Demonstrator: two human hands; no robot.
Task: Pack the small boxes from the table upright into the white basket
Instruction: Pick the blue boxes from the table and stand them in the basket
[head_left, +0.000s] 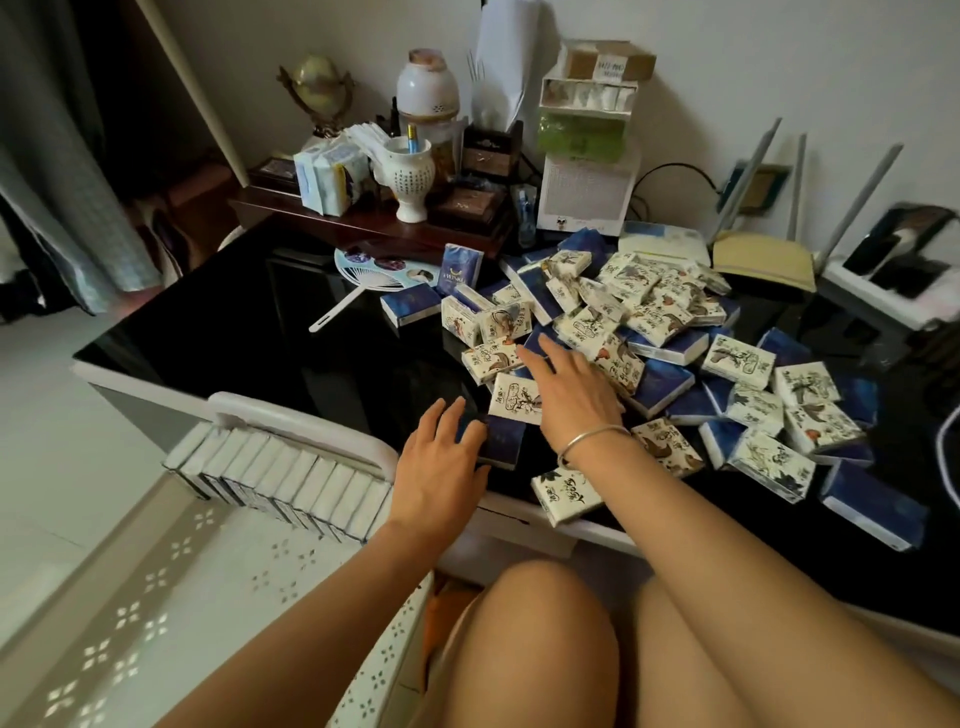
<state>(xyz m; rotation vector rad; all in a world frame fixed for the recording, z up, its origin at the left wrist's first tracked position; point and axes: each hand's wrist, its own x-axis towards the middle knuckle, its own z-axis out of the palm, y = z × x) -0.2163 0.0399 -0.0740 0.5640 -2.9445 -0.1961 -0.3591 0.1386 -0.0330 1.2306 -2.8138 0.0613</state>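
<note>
A heap of small boxes (649, 332), some dark blue and some white with ink drawings, covers the right half of the black table (234, 332). The white basket (291, 410) stands at the table's near left edge; a row of several boxes (280, 478) stands upright along its far wall. My left hand (441, 462) grips a dark blue box (504, 441) lying at the table's front edge, fingers curled over its left end. My right hand (566, 384), a bangle on its wrist, lies with straight fingers on top of white and blue boxes in the heap.
One blue box (460, 267) stands upright beside a white hand fan (363, 275). At the back are a wooden tray (363, 223) with a white vase (410, 171), a jar, a globe and stacked cartons. A router (763, 260) sits at the right. My knees are below the table edge.
</note>
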